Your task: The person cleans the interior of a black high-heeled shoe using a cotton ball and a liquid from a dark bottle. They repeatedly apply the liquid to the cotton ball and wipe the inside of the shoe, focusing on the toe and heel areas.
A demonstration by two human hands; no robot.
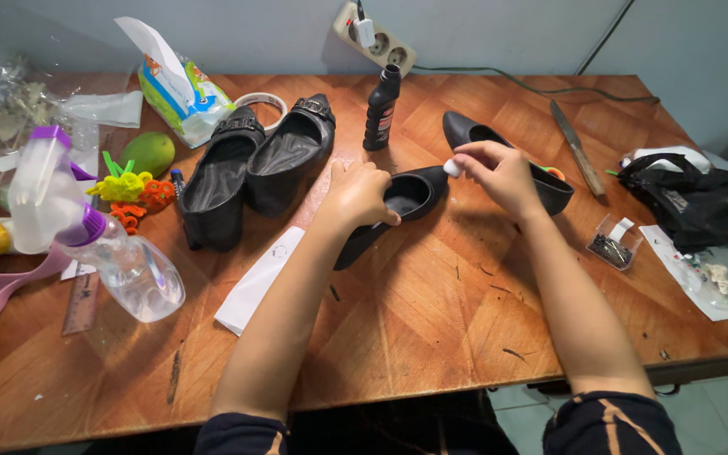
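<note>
Your left hand (362, 195) clamps down on a black flat shoe (398, 206) lying mid-table, fingers curled over its opening. Your right hand (499, 175) pinches a small white piece (452, 168) just above the shoe's toe; what it is, you can't make out. Its mate (549, 190) lies partly behind that hand. A dark bottle (381, 108) stands capped just beyond, contents hidden. A clear spray bottle (103, 244) lies tipped at left, liquid inside. A small clear box (611, 246) at right holds dark bits. The wooden table (431, 329) is bare toward the near edge.
</note>
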